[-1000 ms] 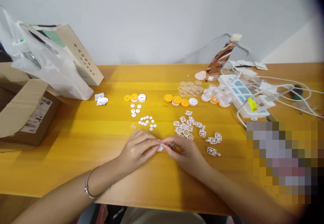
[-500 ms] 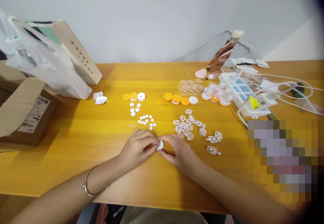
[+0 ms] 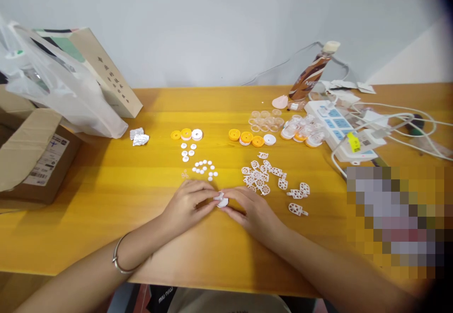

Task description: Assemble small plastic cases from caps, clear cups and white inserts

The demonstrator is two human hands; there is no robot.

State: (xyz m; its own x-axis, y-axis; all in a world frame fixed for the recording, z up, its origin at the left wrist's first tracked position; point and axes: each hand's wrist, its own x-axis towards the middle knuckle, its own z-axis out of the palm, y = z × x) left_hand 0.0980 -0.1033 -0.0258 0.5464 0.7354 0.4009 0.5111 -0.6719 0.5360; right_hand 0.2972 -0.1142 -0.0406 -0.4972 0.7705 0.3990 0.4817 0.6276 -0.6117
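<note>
My left hand (image 3: pixel 187 204) and my right hand (image 3: pixel 253 211) meet at the middle of the yellow wooden table (image 3: pixel 106 199). Both pinch the same small white round plastic piece (image 3: pixel 222 200) between their fingertips, low over the tabletop. Just beyond my hands lie several small white discs (image 3: pixel 203 167) and a cluster of white spoked wheel parts (image 3: pixel 262 176). Further back sit orange and white round caps (image 3: pixel 186 134) and a second row of orange caps (image 3: pixel 252 139). A silver bangle (image 3: pixel 118 258) is on my left wrist.
A cardboard box (image 3: pixel 35 157), a plastic bag (image 3: pixel 60 91) and a tilted carton (image 3: pixel 106 74) crowd the left. Clear rings (image 3: pixel 264 119), a brown bottle (image 3: pixel 311 74), a power strip (image 3: pixel 341 131) with cables and a crumpled foil scrap (image 3: pixel 139 136) sit behind. A blurred patch covers the right front.
My hands have stayed together at the same spot, turning the small white piece slightly between the fingertips. Nothing else on the table moved.
</note>
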